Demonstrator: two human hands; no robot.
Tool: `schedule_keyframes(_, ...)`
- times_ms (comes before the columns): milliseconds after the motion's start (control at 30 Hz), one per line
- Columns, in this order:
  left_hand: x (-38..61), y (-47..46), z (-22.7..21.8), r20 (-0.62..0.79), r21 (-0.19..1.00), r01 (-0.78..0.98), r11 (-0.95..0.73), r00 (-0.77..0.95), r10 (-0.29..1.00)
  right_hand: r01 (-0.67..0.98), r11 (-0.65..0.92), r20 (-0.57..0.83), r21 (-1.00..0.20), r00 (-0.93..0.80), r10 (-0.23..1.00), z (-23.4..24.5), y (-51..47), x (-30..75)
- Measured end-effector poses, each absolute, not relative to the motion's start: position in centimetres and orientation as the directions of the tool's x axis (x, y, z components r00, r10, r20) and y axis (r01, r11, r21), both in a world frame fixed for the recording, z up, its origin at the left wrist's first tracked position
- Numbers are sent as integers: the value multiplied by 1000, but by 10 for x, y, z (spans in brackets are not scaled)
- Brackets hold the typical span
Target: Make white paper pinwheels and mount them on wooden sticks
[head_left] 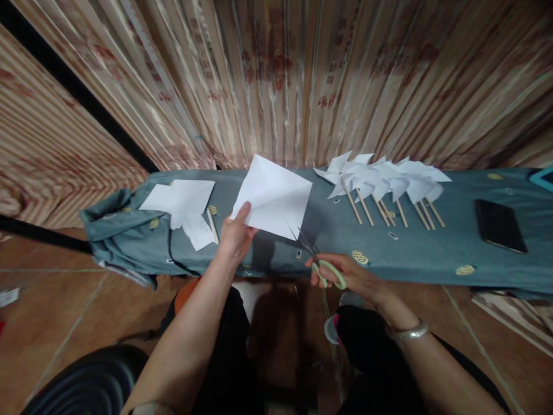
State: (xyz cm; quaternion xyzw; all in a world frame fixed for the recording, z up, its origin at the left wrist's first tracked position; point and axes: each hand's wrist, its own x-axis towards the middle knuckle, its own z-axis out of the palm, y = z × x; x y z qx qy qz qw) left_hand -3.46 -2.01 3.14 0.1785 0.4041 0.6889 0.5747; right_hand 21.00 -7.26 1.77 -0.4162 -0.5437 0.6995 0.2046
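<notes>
My left hand (237,233) pinches the left corner of a white square sheet of paper (274,196), its thumb on top, holding it above the cloth-covered bench. In my right hand (341,272) are scissors (330,273) with light green handles, fingers in the loops. Their blades are parted and meet the sheet's lower right corner. To the right lies a row of several white paper pinwheels (375,176) on wooden sticks. More white paper pieces (177,202) lie on the left, beside a pale stick-like object (212,226).
A grey-green cloth (285,262) with yellow pineapple prints covers the long narrow bench. A black phone (500,225) lies on its right part, and a blue-edged object (542,178) sits at the far right. Behind hangs a patterned curtain (276,75). A black stool (90,383) stands lower left.
</notes>
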Motion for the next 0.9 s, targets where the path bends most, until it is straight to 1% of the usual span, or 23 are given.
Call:
schedule_keyframes(67,-39,-20,31,-217,759,-650,-34,-302,928,236,-340,-413,-910,-585,698,26,-68,229)
schedule_keyframes(100,-40,-20,30,-217,759,-650,-38,-309,926,236,-351,-421,-906,-567,708,28,-65,238)
schedule_keyframes(167,-40,-21,30,-222,764,-645,-29,-305,926,183,-347,-392,-920,-463,795,31,-59,252)
schedule_keyframes(267,-35,-25,31,-237,790,-613,33,-256,937,58,-250,-256,-967,-145,956,29,-51,259)
schedule_keyframes(300,-33,-27,32,-242,802,-594,61,-229,943,33,-199,-200,-980,-40,979,28,-49,258)
schedule_keyframes(333,-31,-29,31,-245,814,-574,88,-201,948,31,-149,-148,-988,29,988,27,-46,255)
schedule_keyframes(400,-26,-33,31,-239,836,-534,128,-143,961,24,-63,-60,-998,110,992,27,-42,249)
schedule_keyframes(433,-24,-34,30,-232,845,-516,142,-114,966,27,-34,-31,-999,119,992,28,-41,246)
schedule_keyframes(500,-21,-38,28,-221,862,-479,164,-64,973,25,-24,-22,-999,79,997,31,-39,239)
schedule_keyframes(667,-17,-44,27,-232,894,-390,219,15,973,-2,-155,-152,-988,-179,972,35,-39,225)
schedule_keyframes(733,-18,-45,29,-240,895,-381,232,29,970,-26,-200,-189,-979,-230,955,34,-40,219)
schedule_keyframes(800,-18,-45,31,-252,874,-422,242,33,967,-67,-223,-205,-973,-208,956,32,-41,212)
schedule_keyframes(900,-16,-45,33,-263,786,-566,249,59,963,-166,-186,-179,-968,-54,982,25,-39,202)
